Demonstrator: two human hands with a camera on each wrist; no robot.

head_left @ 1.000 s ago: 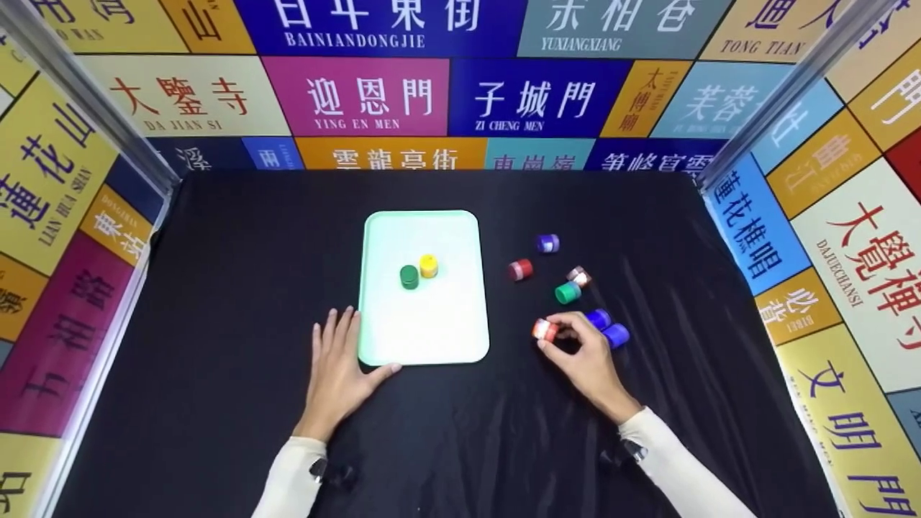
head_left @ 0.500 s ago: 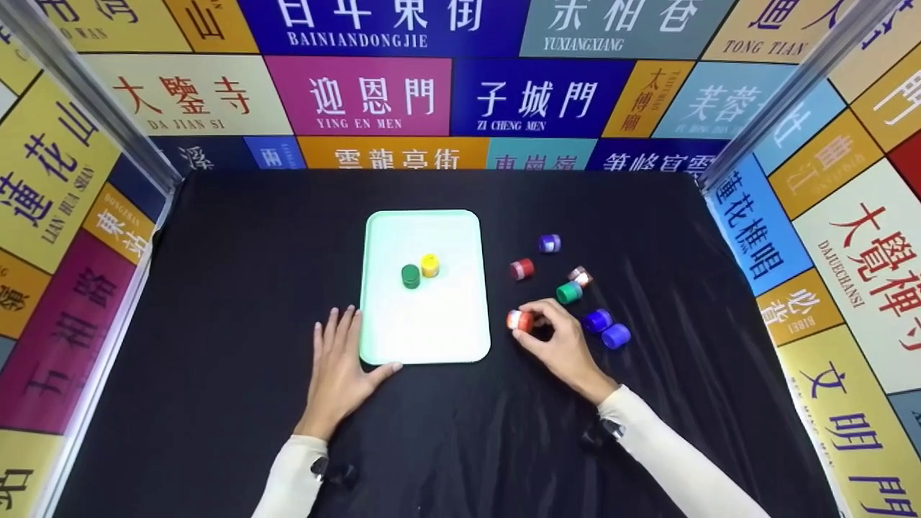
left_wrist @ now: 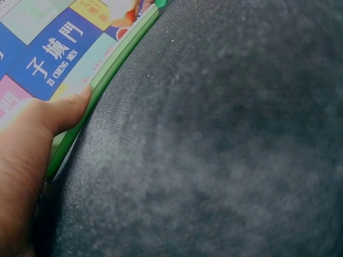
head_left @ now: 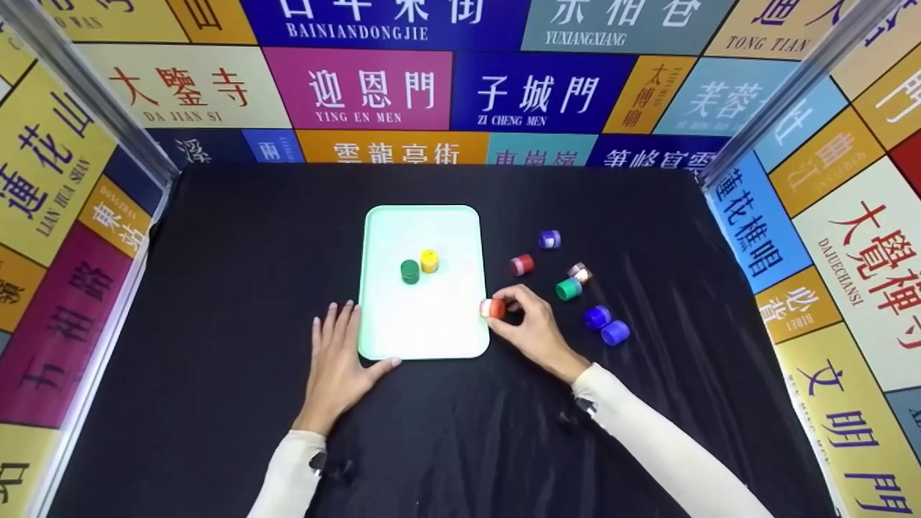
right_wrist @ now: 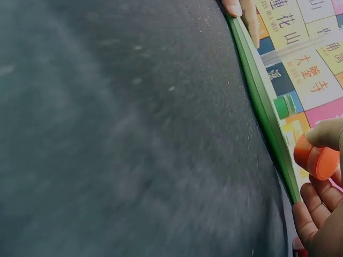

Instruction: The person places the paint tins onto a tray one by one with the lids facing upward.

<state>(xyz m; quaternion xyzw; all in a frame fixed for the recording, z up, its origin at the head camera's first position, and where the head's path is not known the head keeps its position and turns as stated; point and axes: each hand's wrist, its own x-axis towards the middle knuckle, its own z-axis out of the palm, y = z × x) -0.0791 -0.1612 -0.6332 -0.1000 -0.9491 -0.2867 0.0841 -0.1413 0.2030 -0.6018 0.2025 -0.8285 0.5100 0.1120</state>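
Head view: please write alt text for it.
A right hand holds an orange container at the right edge of a mint tray bearing two containers; the left hand touches its near-left corner. Six more lie on black cloth.

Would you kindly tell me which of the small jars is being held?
The orange jar, which the right hand pinches by the right edge of the mint-green tray; the other jars sit unheld on it or on the black cloth.

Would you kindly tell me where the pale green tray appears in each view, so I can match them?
Head: the tray lies near the centre, slightly left.
Left wrist: its green rim runs diagonally across the upper left.
Right wrist: its rim slopes down along the right side.
Shared landmark: the left hand, at the rim in every view.
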